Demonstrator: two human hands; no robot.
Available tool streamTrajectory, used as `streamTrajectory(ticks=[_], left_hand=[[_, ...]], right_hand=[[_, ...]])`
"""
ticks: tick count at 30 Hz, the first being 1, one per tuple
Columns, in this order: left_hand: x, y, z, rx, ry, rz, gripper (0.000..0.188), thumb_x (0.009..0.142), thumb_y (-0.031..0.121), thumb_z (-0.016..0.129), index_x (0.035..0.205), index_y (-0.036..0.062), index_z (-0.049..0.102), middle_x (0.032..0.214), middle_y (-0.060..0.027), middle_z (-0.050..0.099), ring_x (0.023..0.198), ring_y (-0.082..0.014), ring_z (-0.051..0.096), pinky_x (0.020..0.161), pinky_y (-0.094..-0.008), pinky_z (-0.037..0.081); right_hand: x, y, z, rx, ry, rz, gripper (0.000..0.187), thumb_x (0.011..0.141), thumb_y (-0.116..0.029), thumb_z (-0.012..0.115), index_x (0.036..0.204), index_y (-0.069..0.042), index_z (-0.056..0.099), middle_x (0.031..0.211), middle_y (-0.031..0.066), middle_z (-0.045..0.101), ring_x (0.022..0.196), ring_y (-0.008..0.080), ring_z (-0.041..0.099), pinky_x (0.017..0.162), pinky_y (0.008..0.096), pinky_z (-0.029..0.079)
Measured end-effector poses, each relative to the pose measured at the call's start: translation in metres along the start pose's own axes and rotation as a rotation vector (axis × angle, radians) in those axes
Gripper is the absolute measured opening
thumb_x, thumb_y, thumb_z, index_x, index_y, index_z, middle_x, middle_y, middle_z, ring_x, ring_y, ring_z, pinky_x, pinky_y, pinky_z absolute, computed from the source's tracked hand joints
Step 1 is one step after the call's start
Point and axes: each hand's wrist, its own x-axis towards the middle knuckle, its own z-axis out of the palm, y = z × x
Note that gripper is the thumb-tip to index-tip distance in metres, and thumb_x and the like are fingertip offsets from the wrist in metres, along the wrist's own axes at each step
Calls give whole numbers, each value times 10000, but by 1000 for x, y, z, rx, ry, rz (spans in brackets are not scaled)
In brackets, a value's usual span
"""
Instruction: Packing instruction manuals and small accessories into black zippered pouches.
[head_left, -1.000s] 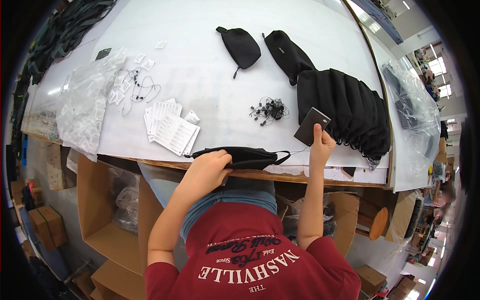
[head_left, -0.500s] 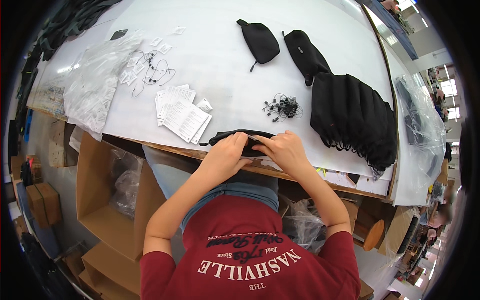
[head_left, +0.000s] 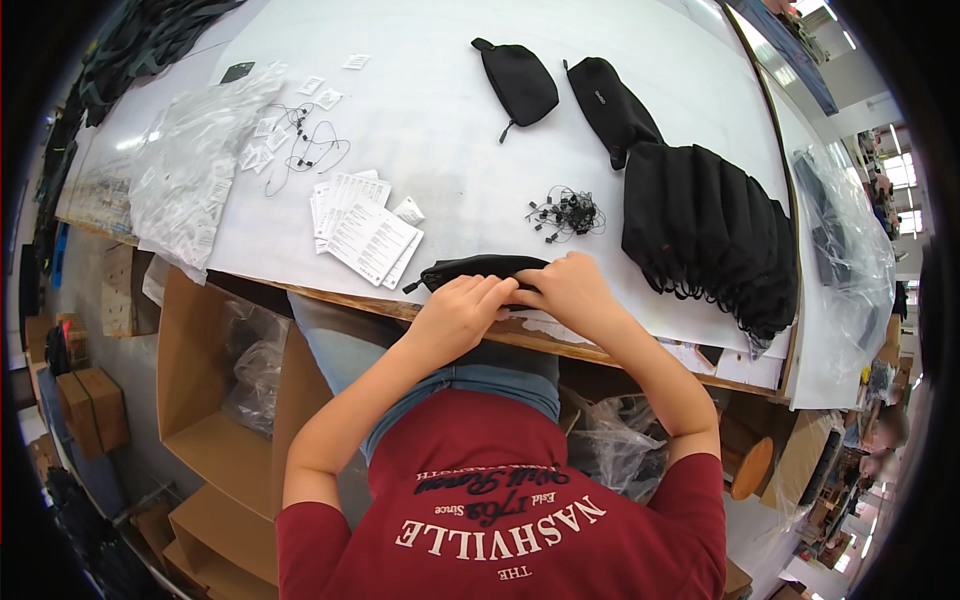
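Note:
A black fabric pouch [head_left: 468,268] lies at the table's front edge, mostly covered by my hands. My left hand [head_left: 462,312] has its fingers bent over the pouch's near side. From the right, my right hand [head_left: 572,294] grips the same pouch, its fingertips meeting those of the left. What lies under the fingertips is hidden. Just left of the pouch are stacked white printed cards [head_left: 372,240]. Beyond my right hand sits a tangled heap of black tag strings [head_left: 566,214].
Two black pouches, one flat [head_left: 520,84] and one fuller [head_left: 608,104], lie farther back. A row of black pouches [head_left: 700,235] fills the table's right. Clear plastic bags [head_left: 190,165], small white packets [head_left: 262,150] and loose strings [head_left: 318,150] are at left. An open cardboard box [head_left: 220,370] stands below.
Both hands have closed in together over the pouch. My right hand has shifted slightly left and up, and the pouch's opening, which showed between the fingers, is now covered.

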Motion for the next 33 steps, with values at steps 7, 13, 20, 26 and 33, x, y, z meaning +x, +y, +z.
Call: streamTrajectory(ticks=[7,13,20,26,33], left_hand=[[12,-8,-8,-62,-15,-147,132,785,111,659,870,45,583,750,-93,582,691,-260,599,607,-352,473],[49,-30,-38,-305,404,-473,142,838,176,639,871,39,624,785,-67,644,635,-190,583,590,-296,467],[25,-103,-41,400,-19,-709,377,702,221,758,969,54,551,1094,-115,499,956,-262,459,873,-360,368],[29,-95,-40,238,141,-616,255,709,170,753,826,51,561,838,-68,578,852,-251,503,851,-372,343],[30,-12,-34,-232,402,-334,204,730,171,759,746,78,579,774,-3,610,769,-183,541,771,-315,380]], right_hand=[[-16,7,-1,84,144,-126,206,765,-308,708,788,-124,617,493,32,522,462,228,517,534,324,389],[-22,10,13,198,227,-66,170,743,-240,731,771,-122,612,514,31,548,467,218,528,527,321,387],[-21,7,14,196,195,-46,143,752,-232,717,778,-133,618,538,40,576,494,236,548,539,334,399],[-22,6,17,242,241,-21,137,755,-230,716,781,-135,621,542,39,579,497,232,549,539,328,400],[-21,5,15,230,225,13,139,774,-246,697,777,-137,611,562,32,591,507,234,556,546,330,396]])
